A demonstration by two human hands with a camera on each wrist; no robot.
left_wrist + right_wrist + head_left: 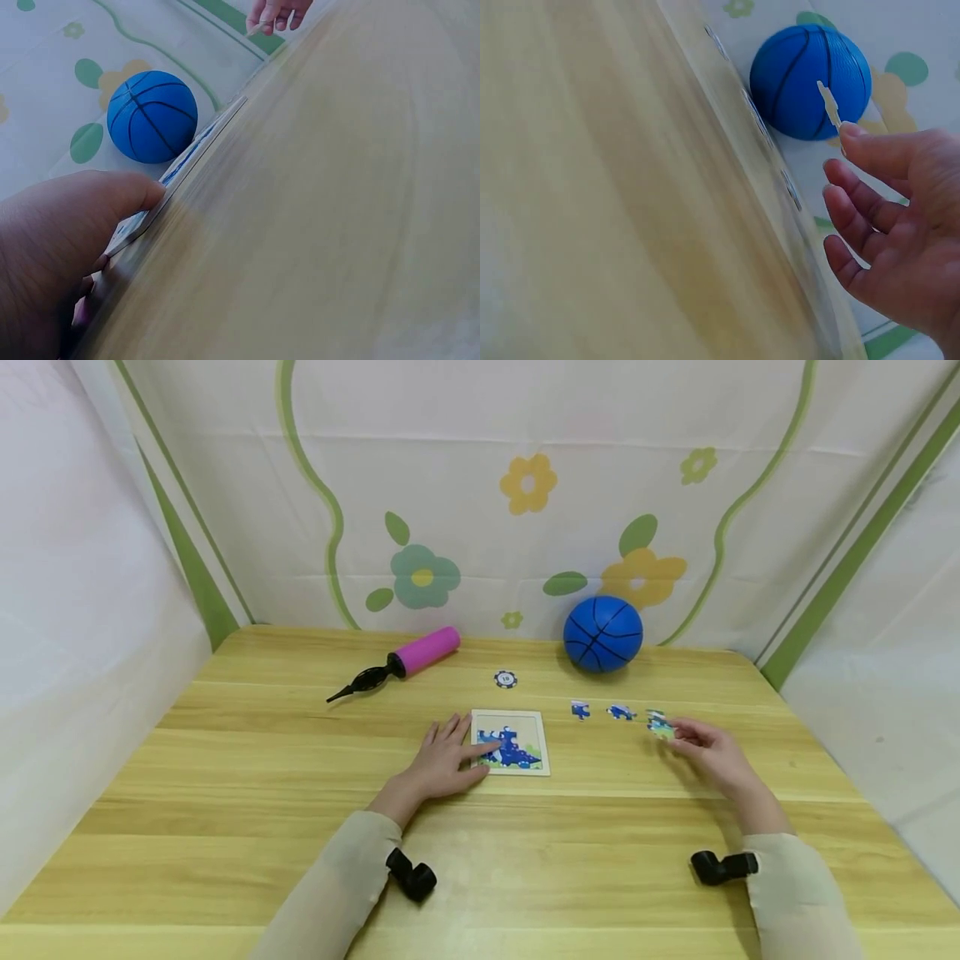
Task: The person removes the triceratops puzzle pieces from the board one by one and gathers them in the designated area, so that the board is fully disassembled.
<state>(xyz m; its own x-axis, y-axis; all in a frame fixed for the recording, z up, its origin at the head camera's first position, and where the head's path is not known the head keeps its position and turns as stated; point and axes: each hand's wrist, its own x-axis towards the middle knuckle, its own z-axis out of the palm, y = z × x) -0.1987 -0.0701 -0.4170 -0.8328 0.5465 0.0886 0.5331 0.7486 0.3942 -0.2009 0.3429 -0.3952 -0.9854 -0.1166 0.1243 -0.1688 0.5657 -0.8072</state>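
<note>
A square jigsaw board (530, 721) with a pale frame lies mid-table, its lower part filled with a blue dinosaur picture. My left hand (448, 762) rests at the board's left side, fingers spread, the index finger lying over the picture. In the left wrist view its thumb (135, 193) touches the board's near edge. To the right, my right hand (708, 753) pinches a puzzle piece (663, 729) between thumb and fingertips. The right wrist view shows that piece (829, 103) edge-on, raised off the table, with the other fingers loosely curled.
Loose puzzle pieces lie in a row right of the board, one blue (581, 710) and another (621, 712) beside it. Behind stand a blue ball (603, 634), a round chip (506, 679) and a pink hand pump (427, 651). A flowered cloth (480, 527) hangs at the back.
</note>
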